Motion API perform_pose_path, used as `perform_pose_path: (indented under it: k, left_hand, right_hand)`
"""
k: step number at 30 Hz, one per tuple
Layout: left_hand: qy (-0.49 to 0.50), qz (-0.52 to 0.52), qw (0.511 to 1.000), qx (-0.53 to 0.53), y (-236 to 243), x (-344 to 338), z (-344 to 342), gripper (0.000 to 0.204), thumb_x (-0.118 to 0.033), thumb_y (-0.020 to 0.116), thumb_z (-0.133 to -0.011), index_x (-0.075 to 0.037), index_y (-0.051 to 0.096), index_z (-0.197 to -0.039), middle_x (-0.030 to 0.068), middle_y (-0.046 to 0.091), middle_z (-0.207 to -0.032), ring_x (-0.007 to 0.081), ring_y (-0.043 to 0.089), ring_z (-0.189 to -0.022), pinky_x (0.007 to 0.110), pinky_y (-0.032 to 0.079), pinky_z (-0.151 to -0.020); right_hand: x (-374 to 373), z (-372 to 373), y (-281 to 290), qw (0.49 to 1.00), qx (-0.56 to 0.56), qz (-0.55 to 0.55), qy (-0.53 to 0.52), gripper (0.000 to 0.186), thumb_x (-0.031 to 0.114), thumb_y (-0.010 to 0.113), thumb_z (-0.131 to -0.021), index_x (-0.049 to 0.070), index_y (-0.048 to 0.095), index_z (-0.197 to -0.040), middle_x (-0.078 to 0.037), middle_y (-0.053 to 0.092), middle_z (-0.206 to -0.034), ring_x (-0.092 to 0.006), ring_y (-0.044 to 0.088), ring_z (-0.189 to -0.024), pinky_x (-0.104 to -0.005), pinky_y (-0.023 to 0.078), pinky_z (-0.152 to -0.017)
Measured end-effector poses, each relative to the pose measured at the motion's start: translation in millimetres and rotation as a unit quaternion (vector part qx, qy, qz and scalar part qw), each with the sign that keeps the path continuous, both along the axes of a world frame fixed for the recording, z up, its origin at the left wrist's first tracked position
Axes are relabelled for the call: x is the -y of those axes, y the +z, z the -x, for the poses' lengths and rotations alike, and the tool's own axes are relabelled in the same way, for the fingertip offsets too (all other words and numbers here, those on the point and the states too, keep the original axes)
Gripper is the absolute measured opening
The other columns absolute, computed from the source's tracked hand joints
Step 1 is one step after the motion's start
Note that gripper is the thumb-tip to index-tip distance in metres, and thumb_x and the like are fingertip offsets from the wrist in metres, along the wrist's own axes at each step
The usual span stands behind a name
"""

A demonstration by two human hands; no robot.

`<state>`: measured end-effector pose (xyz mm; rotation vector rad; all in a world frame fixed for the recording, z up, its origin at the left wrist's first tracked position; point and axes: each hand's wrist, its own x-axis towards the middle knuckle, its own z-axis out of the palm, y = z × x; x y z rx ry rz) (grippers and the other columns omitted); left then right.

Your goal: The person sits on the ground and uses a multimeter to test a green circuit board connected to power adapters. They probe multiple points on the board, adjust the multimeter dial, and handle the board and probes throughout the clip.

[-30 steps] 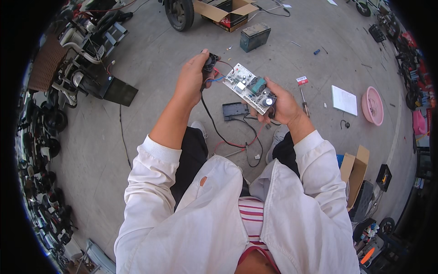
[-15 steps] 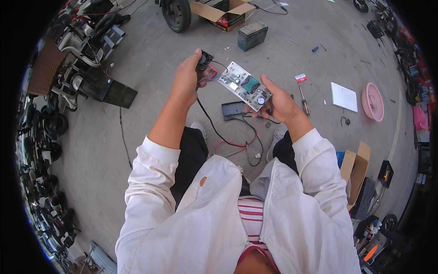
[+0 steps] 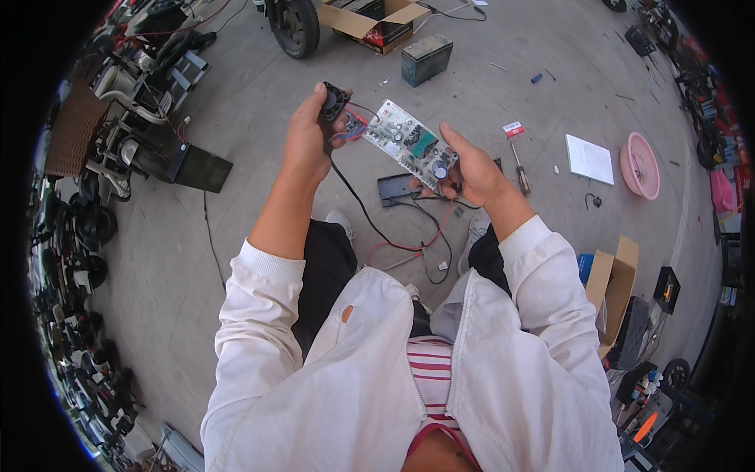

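My right hand (image 3: 470, 169) grips one end of a pale circuit board (image 3: 409, 143) studded with small parts, held up over the concrete floor. My left hand (image 3: 309, 135) is closed around a small black cooling fan (image 3: 333, 101), which is joined to the board's far end by short red and blue wires. A black cable and red wires (image 3: 393, 228) hang from both hands toward a flat black case (image 3: 397, 187) lying on the ground below the board.
On the floor lie a dark battery block (image 3: 425, 59), an open cardboard box (image 3: 376, 20), a wheel (image 3: 295, 25), a screwdriver (image 3: 519, 169), a white sheet (image 3: 590, 159) and a pink basin (image 3: 638, 164). Cardboard boxes (image 3: 613, 275) stand right; scooter parts crowd the left edge.
Both hands with the board and fan have stayed raised and shifted slightly; the board has tilted a little. Nothing was let go or picked up.
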<state>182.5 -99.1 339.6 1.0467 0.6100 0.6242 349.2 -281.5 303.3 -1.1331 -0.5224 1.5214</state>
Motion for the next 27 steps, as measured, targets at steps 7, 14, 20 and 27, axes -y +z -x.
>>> perform_pose_path:
  k: [7, 14, 20, 27]
  left_hand:
    - [-0.003, -0.012, 1.000, 0.018, 1.6, 0.8, 1.3, 0.043, -0.040, 0.039, -0.099, 0.000, 0.058, -0.102, 0.0003, 0.045, -0.060, 0.0117, 0.045, -0.053, 0.024, 0.028, -0.046]
    - [-0.009, -0.013, 1.000, 0.012, 2.5, 0.0, 1.1, 0.044, -0.040, 0.039, -0.099, 0.000, 0.057, -0.103, 0.0006, 0.045, -0.060, 0.0151, 0.049, -0.053, 0.024, 0.029, -0.046]
    - [-0.003, -0.012, 1.000, 0.006, 4.0, 0.2, 1.9, 0.044, -0.040, 0.040, -0.099, 0.000, 0.057, -0.104, 0.0004, 0.045, -0.060, 0.0150, 0.049, -0.053, 0.024, 0.029, -0.046]
    - [-0.007, -0.008, 1.000, 0.018, 3.0, 0.4, 1.6, 0.043, -0.040, 0.040, -0.098, 0.000, 0.058, -0.102, -0.0002, 0.044, -0.060, 0.0095, 0.041, -0.053, 0.023, 0.029, -0.046]
  right_hand:
    - [-2.0, -2.3, -5.2, 0.999, 0.007, 0.009, -0.037, 0.066, 0.055, 0.024, -0.098, 0.002, 0.057, -0.118, -0.017, 0.069, -0.091, -0.0196, 0.068, -0.066, -0.0206, 0.035, -0.039]
    - [-1.6, -3.3, -6.6, 0.999, 0.014, 0.003, -0.051, 0.057, 0.052, 0.033, -0.098, 0.002, 0.060, -0.106, -0.013, 0.070, -0.089, -0.0189, 0.069, -0.070, -0.0206, 0.029, -0.038]
    - [-2.0, -1.2, -3.3, 0.998, 0.031, 0.017, -0.060, 0.050, 0.047, 0.039, -0.098, 0.002, 0.060, -0.105, -0.012, 0.070, -0.088, -0.0191, 0.069, -0.069, -0.0206, 0.029, -0.038]
    - [-2.4, -0.3, -2.5, 0.996, 0.037, 0.029, -0.075, 0.047, 0.042, 0.044, -0.098, -0.001, 0.059, -0.104, -0.013, 0.069, -0.089, -0.0199, 0.069, -0.069, -0.0207, 0.032, -0.036]
